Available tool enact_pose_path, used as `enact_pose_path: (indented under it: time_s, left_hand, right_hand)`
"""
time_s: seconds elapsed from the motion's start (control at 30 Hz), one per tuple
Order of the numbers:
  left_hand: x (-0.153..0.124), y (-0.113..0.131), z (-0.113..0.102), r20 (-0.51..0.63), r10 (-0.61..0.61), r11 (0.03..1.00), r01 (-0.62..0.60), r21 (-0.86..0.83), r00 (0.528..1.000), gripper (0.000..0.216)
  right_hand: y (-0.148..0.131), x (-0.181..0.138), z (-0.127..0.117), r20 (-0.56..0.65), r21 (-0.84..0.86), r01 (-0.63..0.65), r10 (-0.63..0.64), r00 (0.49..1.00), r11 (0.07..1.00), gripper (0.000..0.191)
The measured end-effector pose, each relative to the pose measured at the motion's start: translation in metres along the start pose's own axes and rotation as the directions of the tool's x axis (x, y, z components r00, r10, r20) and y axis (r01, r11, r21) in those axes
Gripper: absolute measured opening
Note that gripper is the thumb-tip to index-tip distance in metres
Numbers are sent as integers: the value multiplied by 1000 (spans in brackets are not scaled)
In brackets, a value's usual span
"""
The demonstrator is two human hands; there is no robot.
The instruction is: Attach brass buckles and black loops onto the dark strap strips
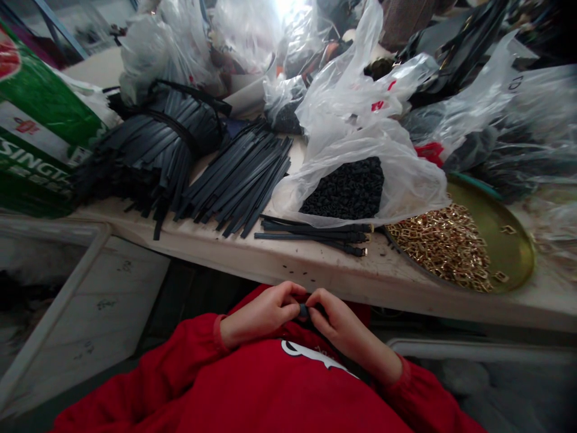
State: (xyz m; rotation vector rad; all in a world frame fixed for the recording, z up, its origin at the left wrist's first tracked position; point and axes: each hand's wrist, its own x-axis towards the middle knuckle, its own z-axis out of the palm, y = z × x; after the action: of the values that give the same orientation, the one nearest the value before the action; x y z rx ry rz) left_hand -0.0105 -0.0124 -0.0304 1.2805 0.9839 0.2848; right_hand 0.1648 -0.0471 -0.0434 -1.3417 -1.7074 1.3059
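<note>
Close to my body, just below the table edge, both hands meet at a small dark strap piece (303, 311). My left hand (279, 307) pinches it from one side, thumb against fingers. From the other side my right hand (331, 313) closes its fingertips on it. Most of the piece is hidden by the fingers. On the table above lie a few dark straps with buckles (315, 233). Small black loops (347, 189) fill an open clear plastic bag (417, 186). Gold metal buckles (446, 246) are heaped on a round gold tray (514, 252).
Cut dark strips (238, 180) lie beside a tied bundle of strips (139, 150). A green printed bag (40, 132) stands at the left. More plastic bags (243, 36) crowd the back. White bins sit below the table (216, 252), including a left bin (90, 319).
</note>
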Motion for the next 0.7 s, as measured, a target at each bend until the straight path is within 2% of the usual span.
enact_pose_path:
  time_s: [0.07,0.13,0.2,0.37,0.47,0.6,0.7]
  left_hand:
    - [-2,3,-2,-4,18,999,-17,41,1000,28]
    - [-3,7,-3,1,31,996,-31,84,1000,27]
    - [-3,9,-4,4,30,994,-30,105,1000,26]
    - [-1,11,-4,-13,26,991,-24,131,1000,26]
    - [-1,12,-10,52,-4,973,-8,231,999,23]
    - [-4,13,-16,166,-171,939,109,327,971,25]
    - [-3,13,-14,158,-141,938,81,337,977,23]
  right_hand:
    - [3,1,2,2,117,-119,119,993,986,2]
    - [5,2,5,76,257,-260,249,965,931,6]
    - [7,2,7,126,316,-313,288,950,896,8]
    - [11,-4,8,12,103,-83,82,997,991,3]
    - [12,-7,6,16,47,-52,51,999,998,10]
    - [9,-7,6,62,-140,11,-2,998,990,14]
    - [7,-8,10,83,-207,65,-49,995,976,13]
